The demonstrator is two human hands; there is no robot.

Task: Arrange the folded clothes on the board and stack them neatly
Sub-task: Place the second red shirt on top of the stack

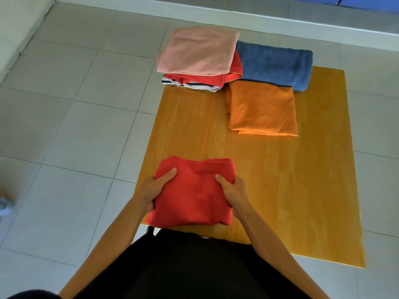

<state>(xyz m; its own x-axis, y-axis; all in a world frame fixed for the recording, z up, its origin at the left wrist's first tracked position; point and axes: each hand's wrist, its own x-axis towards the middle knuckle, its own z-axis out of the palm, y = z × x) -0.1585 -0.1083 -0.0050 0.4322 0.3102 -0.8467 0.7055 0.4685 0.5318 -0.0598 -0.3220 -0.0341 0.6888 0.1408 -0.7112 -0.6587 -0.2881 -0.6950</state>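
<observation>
Low in the centre of the frame, the left hand (pixel 155 192) and the right hand (pixel 234 192) grip a folded red garment (pixel 192 190) by its two side edges, thumbs lying on top and fingers curled underneath. It sits over the near left edge of the wooden board (pixel 302 180), which lies on the pale tiled floor (pixel 64 104).

At the upper centre a pile stands at the board's far edge: a pink folded cloth (pixel 196 50) on top, a red piece (pixel 207 79) beneath it, and a striped one (pixel 192 85) at the bottom (only its edge shows). Touching the pile on the right lies a folded blue towel (pixel 274 64), and just below that an orange folded cloth (pixel 262 108) overlaps the towel's near edge. Bare board separates these from the held garment. A blurred object (pixel 4 205) lies at the left edge of the frame.
</observation>
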